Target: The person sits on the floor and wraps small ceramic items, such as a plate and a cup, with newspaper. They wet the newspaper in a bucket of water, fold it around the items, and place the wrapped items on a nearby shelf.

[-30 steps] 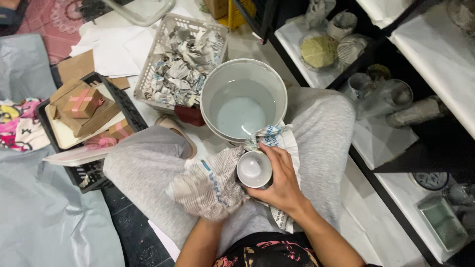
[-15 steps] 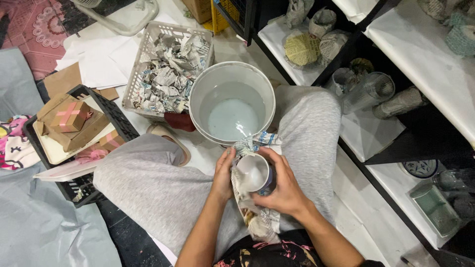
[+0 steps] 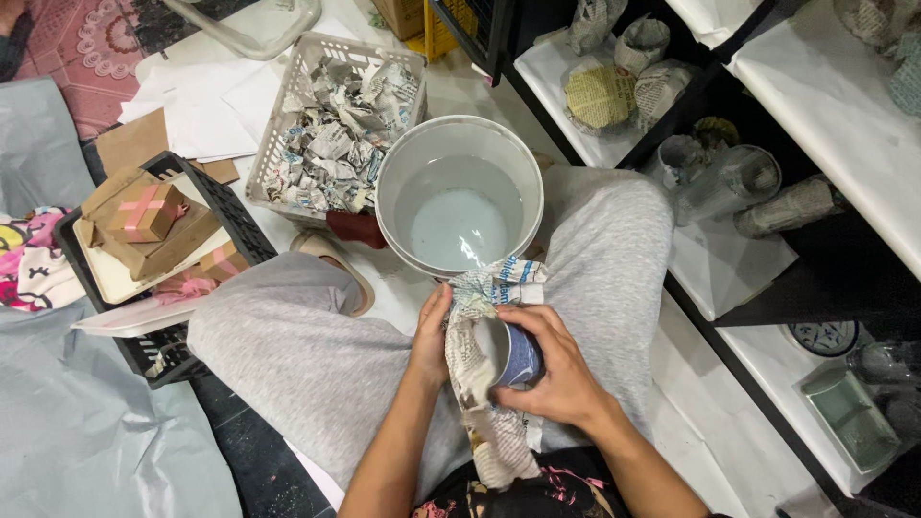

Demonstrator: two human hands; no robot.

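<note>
Cup (image 3: pixel 518 357) now tilted in newspaper (image 3: pixel 480 384)

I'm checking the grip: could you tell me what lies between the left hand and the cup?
In the head view, crumpled newspaper lies between the left hand and the cup, which the right hand holds.

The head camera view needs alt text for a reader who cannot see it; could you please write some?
Seen from above, a seated person's right hand grips a small blue cup while the left hand presses crumpled newspaper against it. A white bucket of water and a basket of paper scraps stand just ahead.
</note>
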